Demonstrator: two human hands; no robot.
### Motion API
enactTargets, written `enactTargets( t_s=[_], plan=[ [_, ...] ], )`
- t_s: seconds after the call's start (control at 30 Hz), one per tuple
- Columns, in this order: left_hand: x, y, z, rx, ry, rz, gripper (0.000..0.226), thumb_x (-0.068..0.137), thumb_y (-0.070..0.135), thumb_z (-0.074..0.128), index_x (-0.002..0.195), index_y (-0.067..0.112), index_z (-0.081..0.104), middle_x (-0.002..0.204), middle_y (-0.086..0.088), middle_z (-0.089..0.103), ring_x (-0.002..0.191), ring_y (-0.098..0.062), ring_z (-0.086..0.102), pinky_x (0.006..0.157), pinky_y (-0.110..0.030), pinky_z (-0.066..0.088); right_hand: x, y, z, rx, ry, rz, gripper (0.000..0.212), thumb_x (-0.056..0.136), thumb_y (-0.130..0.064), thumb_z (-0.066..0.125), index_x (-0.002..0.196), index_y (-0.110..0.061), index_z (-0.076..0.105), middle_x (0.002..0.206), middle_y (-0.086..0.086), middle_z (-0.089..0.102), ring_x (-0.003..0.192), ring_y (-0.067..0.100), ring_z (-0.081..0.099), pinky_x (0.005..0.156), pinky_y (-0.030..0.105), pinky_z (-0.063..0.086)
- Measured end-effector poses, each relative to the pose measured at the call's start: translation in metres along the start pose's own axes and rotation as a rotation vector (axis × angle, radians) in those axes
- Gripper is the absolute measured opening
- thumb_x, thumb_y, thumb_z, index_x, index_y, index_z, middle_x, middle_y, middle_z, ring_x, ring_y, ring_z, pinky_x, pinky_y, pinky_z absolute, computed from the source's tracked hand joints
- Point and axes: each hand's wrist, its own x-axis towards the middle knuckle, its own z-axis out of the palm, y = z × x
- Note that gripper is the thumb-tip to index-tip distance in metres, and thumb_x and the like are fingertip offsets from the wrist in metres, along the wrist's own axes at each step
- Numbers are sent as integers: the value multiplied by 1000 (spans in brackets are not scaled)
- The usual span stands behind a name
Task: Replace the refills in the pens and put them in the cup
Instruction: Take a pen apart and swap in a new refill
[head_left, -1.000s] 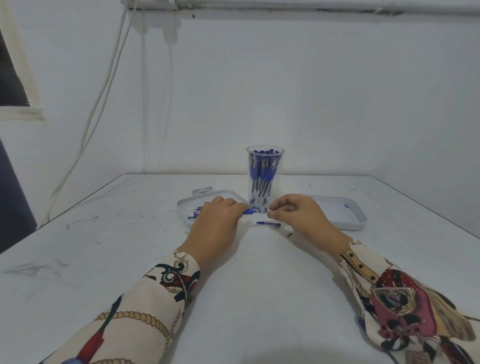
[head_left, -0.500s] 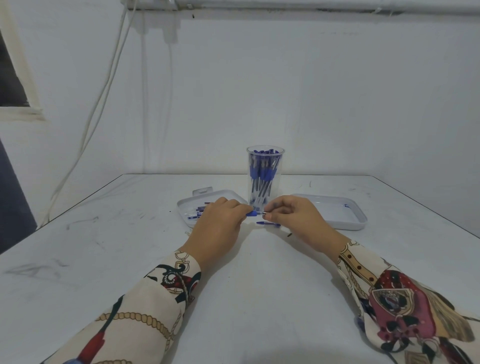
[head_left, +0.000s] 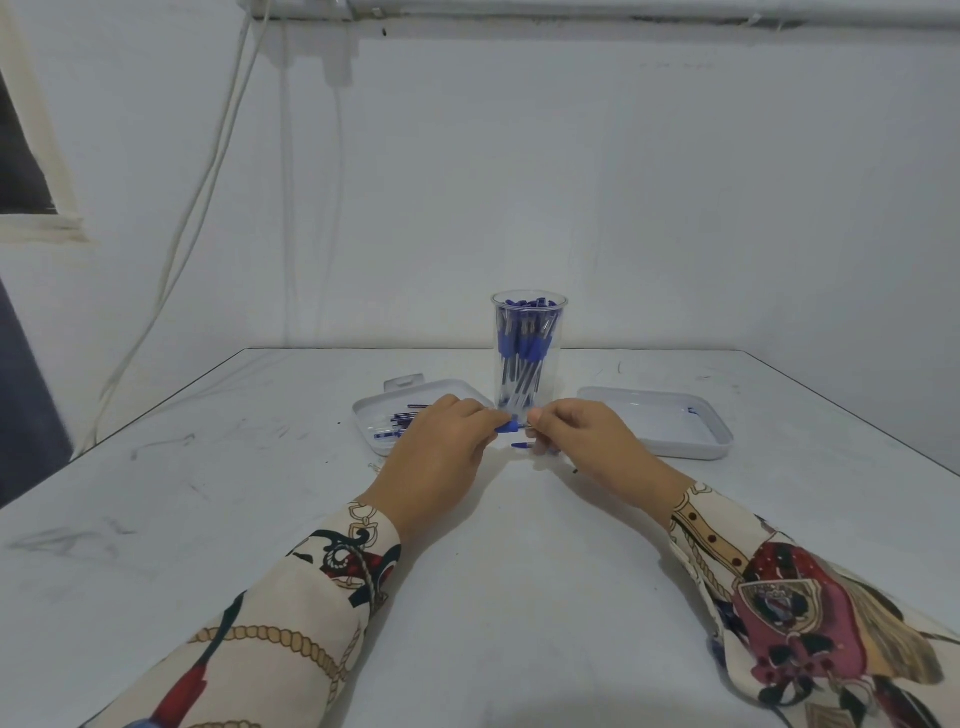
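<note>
Head view, pen assembly over a white tabletop (head_left: 493, 597). Left hand (head_left: 441, 452) curled around a pen (head_left: 508, 427), only its blue end showing past the fingertips. Right hand (head_left: 582, 441) pinching a thin part at that blue end, probably the refill or tip; too small and too hidden to tell which. Both hands low over the tabletop, just in front of a clear cup (head_left: 529, 353) standing upright and already crowded with blue-capped pens. Loose blue piece (head_left: 522, 445), perhaps a cap, lying on the tabletop directly below the hands. Left tray (head_left: 371, 415) holding several blue parts or refills, partly hidden behind the left hand; right tray (head_left: 711, 441) bare except for one small blue item (head_left: 691, 410) near its far right corner.

Step judged in progress: seating or withdrawing a refill at the pen's end.

Risks from here:
- Refill bent or jammed, if pushed off the barrel's axis.
- Thin part slipping out of the pinch and rolling across the tabletop.
- Loose blue piece knocked away by a wrist or sleeve.
- Cup nudged or tipped by the knuckles, given its closeness.
- Finished pen catching on those already packed inside the cup at insertion.
</note>
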Motion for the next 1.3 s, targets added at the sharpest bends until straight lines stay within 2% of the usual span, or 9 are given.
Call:
enactTargets(
  t_s=[0.2,0.3,0.4,0.57,0.7,0.8,0.93,1.13,1.3],
  plan=[
    [1,1,0,2,2,34,26,82,1,62,106,8,67,87,-7,68,73,-26,57,64,-29,40,-2,-3,0,16,0,37,47,99,-42,43,70,-14,68,56,-6,65,52,-2,53,64,19,37],
    [1,1,-1,1,2,28,27,83,2,59,108,8,66,88,-7,68,74,-27,57,63,-33,43,-3,-6,-2,78,-36,33,23,98,-33,49,86,-19,63,63,-4,64,63,6,54,65,21,38],
    [0,1,-2,1,-1,28,28,83,0,61,109,8,66,89,-8,68,75,-27,57,64,-34,44,-2,-4,-2,74,-50,11,3,91,-19,59,88,-19,59,67,-2,63,65,10,56,68,23,40],
    [0,3,-3,6,7,38,27,82,0,63,108,7,67,87,-8,69,74,-27,58,63,-35,46,-2,-4,-1,14,-37,-9,27,97,-25,51,72,-17,61,60,-7,59,52,-3,49,57,15,36],
    [1,3,-2,20,11,47,27,81,1,66,107,8,67,87,-6,69,74,-26,58,63,-31,42,-3,-2,1,33,-24,24,44,100,-36,44,69,-14,66,60,-4,61,56,3,51,61,16,39],
    [1,3,-2,19,18,42,29,79,-1,67,107,8,67,86,-7,69,73,-27,58,62,-34,45,-4,-4,0,73,-47,32,35,100,-37,44,81,-15,65,64,-4,62,59,3,51,62,15,38],
    [0,3,-2,17,23,39,29,80,0,67,108,9,67,86,-7,69,73,-26,58,61,-35,47,-2,-5,-2,82,-82,0,11,95,-20,54,90,-15,61,66,-4,62,62,4,53,65,20,38],
    [1,1,-1,16,21,50,27,81,1,65,107,9,67,88,-6,68,74,-26,58,63,-34,45,-4,-4,0,86,-39,5,39,100,-32,44,72,-15,66,56,-11,60,51,-5,51,55,7,38],
    [1,3,-3,20,27,44,30,79,-1,68,107,9,68,87,-7,69,74,-25,59,62,-34,46,-2,-3,-1,78,-62,0,19,98,-31,50,89,-19,61,69,-3,63,60,1,52,63,17,37]
  ],
)
